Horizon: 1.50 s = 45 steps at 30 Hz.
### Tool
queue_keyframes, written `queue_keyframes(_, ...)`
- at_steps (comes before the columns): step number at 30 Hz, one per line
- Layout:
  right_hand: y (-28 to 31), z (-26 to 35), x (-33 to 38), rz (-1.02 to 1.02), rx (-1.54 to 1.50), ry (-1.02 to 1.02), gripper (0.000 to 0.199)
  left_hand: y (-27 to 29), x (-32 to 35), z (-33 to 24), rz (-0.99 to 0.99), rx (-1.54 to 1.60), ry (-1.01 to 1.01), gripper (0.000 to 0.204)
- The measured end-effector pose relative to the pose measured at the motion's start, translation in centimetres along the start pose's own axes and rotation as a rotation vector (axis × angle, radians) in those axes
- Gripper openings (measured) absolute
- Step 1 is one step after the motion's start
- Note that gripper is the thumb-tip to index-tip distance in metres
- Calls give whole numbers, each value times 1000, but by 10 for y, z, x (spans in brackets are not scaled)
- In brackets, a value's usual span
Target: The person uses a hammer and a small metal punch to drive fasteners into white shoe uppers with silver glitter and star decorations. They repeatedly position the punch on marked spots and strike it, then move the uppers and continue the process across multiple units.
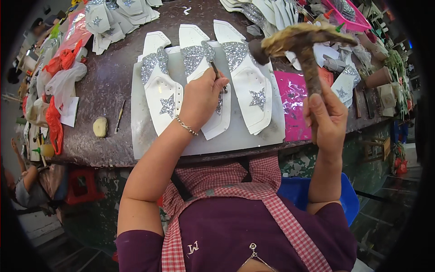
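Three white shoe uppers with silver glitter panels lie in a row on a pale cutting board: a left upper (161, 86), a middle upper (192, 56) and a right upper (247, 79). Glitter stars mark their lower parts; the middle one's star is mostly hidden. My left hand (201, 97) pinches a thin dark metal punch (215, 69), slanted over the middle upper. Whether its tip touches the upper I cannot tell. Raised to the right, my right hand (327, 119) grips the handle of a hammer (308, 54). Its head is wrapped in worn tan material.
Stacked white pieces (120, 22) lie at the far left, more at the far centre. A yellowish lump (100, 127) and a thin tool (120, 116) rest left of the board (140, 147). A pink sheet (290, 102) adjoins its right side. Plastic bags (68, 75) crowd the left edge.
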State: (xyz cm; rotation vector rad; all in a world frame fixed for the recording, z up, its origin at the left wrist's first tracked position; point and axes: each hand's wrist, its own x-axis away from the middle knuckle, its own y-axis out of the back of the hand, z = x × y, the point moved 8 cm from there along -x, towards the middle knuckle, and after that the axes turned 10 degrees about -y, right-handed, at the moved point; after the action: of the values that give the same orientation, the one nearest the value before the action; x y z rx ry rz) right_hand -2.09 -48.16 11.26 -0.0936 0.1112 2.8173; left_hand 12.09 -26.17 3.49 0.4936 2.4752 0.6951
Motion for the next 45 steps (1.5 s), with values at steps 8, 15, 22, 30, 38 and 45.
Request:
queue_keyframes(8, -11, 15, -7, 37, 155, 54, 47, 1, 1, -10, -17, -47, -41, 17)
queue_keyframes(15, 19, 89, 4, -16, -216, 434, 64, -3, 4, -30, -30, -160, -274, 17)
queue_keyframes(22, -20, 46, -3, -49, 745, 292, 37, -4, 1, -34, 27, -256, -321, 14)
queue_keyframes(30, 11, -6, 11, -63, 319, -33, 39, 4, 12, 2, -75, 193, 52, 17)
queue_keyframes(38, 7, -24, 16, -38, 249, -97, 44, 3, 19, 2, 40, 10, 48, 17)
queue_keyframes(45, 3, 13, 6, -50, 47, 48, 44, 7, 11, -23, 50, -67, -178, 14)
